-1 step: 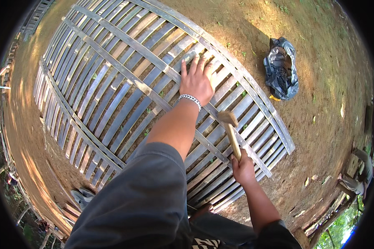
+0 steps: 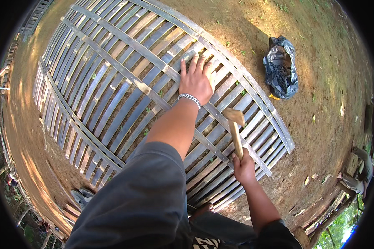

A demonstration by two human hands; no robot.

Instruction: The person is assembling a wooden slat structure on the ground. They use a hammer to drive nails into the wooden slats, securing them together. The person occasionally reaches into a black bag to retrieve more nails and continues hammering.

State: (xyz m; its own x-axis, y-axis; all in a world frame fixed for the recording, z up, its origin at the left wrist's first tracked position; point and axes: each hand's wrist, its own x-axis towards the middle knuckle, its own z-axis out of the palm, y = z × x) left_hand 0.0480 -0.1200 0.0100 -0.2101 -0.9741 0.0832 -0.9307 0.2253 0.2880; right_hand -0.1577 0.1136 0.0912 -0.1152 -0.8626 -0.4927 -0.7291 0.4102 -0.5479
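Slatted bamboo panel [image 2: 112, 83] lies flat on bare dirt ground [image 2: 320, 124], filling the upper left and centre of the view. Left hand [image 2: 196, 81] pressed flat on the slats near the panel's far right rail, fingers spread wide; chain bracelet [image 2: 190, 98] at the wrist. Right hand [image 2: 244, 168] closed around the handle of a wooden mallet [image 2: 235, 126], head raised just over a crosspiece near the panel's right edge. Open dirt beyond that edge. Black plastic bag [image 2: 281, 68] lies well apart, upper right.

An outdoor work yard: bare dirt ground [image 2: 320, 137], greenery, slatted bamboo panel [image 2: 112, 83].
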